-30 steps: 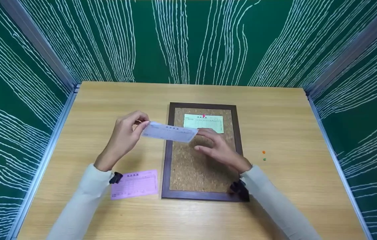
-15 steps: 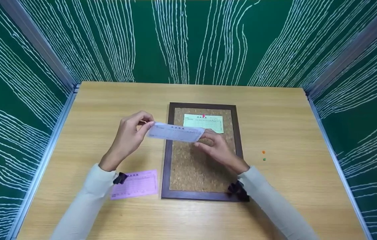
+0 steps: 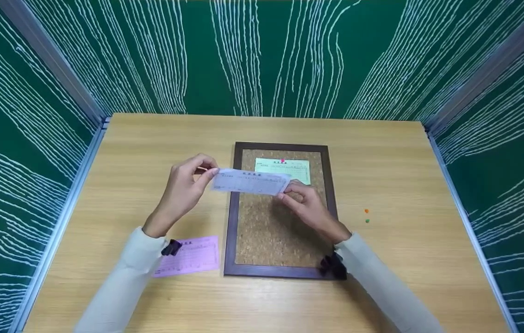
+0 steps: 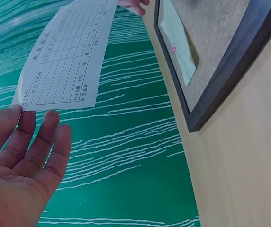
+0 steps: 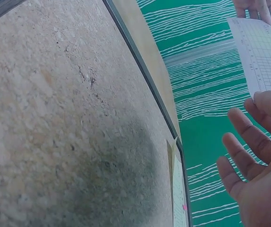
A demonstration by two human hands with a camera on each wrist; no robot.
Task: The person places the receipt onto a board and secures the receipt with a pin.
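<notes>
A pale white-lilac printed form slip (image 3: 250, 182) is held up over the corkboard (image 3: 271, 231) between both hands. My left hand (image 3: 183, 189) pinches its left corner between thumb and forefinger, as the left wrist view shows at the slip's corner (image 4: 64, 61). At the opposite end, my right hand (image 3: 306, 208) pinches the lower right corner; in the right wrist view its other fingers (image 5: 244, 156) are spread apart. Behind the slip, a light green form (image 3: 296, 171) is fixed near the board's top with a red pushpin (image 3: 283, 160). The held slip hides part of that green form's lower left.
A pink form (image 3: 192, 259) lies on the wooden table left of the board, partly covered by the left wrist's camera. Right of the board lie a small orange pin (image 3: 366, 211) and a green pin (image 3: 367, 221). Green walls with white wavy lines surround the table.
My left hand has shifted right with the slip, further over the board. The right hand's thumb and fingers have closed on the slip's right corner.
</notes>
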